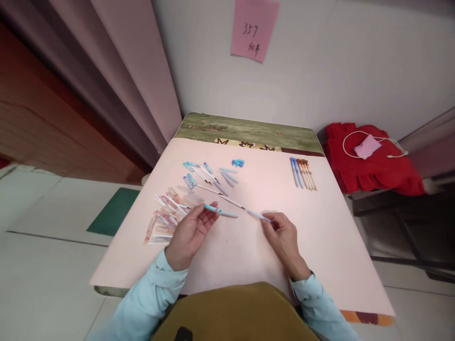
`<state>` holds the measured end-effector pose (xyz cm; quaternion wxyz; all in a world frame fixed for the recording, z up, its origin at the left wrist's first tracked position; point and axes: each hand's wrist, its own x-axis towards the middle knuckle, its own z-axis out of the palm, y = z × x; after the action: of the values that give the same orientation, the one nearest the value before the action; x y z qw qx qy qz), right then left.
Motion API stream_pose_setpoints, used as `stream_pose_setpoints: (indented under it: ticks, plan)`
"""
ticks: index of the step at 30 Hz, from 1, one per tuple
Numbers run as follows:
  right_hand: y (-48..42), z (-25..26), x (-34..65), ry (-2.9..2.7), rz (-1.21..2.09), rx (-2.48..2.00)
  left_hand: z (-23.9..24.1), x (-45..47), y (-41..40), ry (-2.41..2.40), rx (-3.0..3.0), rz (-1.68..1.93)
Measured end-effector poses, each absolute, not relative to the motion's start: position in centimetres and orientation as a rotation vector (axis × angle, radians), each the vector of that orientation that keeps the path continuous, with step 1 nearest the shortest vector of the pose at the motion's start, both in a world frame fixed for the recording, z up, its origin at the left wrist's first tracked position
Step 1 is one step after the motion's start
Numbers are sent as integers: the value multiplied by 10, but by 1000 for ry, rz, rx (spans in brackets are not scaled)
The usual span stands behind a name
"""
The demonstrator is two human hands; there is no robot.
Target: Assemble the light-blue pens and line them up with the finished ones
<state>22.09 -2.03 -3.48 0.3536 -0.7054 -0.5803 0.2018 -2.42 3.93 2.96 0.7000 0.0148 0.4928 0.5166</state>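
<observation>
The left hand [192, 233] and the right hand [283, 235] are bare and come out of long, pale blue-green sleeves. The left sleeve [149, 293] is soft and creased, with a plain cuff at the wrist. The right sleeve [318, 305] ends in a gathered cuff with a thin dark line at its edge. Between them lies a smooth ochre-olive garment [234, 310] with a small dark patch at its lower edge

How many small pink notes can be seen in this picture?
2: one pink note stuck on the wall, another lying on the red cloth. None seems hidden.
</observation>
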Motion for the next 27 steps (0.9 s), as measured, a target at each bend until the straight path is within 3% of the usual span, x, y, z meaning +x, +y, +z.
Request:
stream_pose_setpoints:
  ticks: [27]
  plan:
    - [-11, -36, 209, -1597, 499, -1822, 13, -10, 75, 1168, 79, 1112]
